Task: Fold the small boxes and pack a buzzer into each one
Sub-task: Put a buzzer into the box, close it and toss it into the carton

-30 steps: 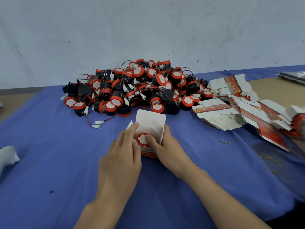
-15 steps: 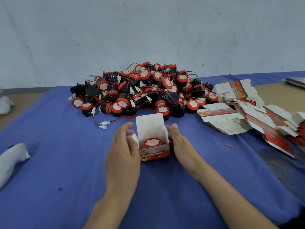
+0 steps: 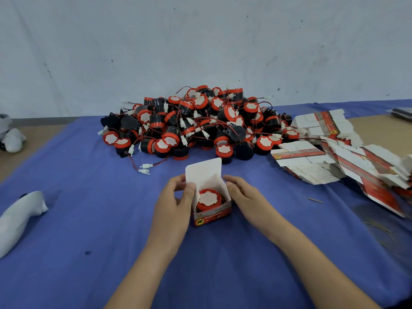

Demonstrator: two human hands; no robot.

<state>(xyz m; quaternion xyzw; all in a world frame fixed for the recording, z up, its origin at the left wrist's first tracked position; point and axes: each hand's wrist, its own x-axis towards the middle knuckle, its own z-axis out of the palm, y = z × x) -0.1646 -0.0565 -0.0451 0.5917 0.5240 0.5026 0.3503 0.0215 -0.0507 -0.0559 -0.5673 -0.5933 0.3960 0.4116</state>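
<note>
A small red and white box (image 3: 211,216) stands on the blue cloth (image 3: 89,219) with its white lid (image 3: 204,172) up. Inside it sits a red-capped buzzer (image 3: 208,199), cap upward. My left hand (image 3: 174,208) pinches the box's left side flap between thumb and fingers. Against the box's right side rests my right hand (image 3: 245,197), its fingers relaxed. Behind the box is a big pile of black and red buzzers (image 3: 196,126) with red wires and white plugs.
Stacks of flat unfolded boxes (image 3: 330,152) spread along the right side. A white cloth bundle (image 3: 20,212) lies at the left, another white object (image 3: 12,137) at the far left edge. A thin sliver (image 3: 315,200) lies to the right of my hands.
The buzzer went from my fingers down into the box. My hands moved to the box's sides, and my left hand now pinches the left flap.
</note>
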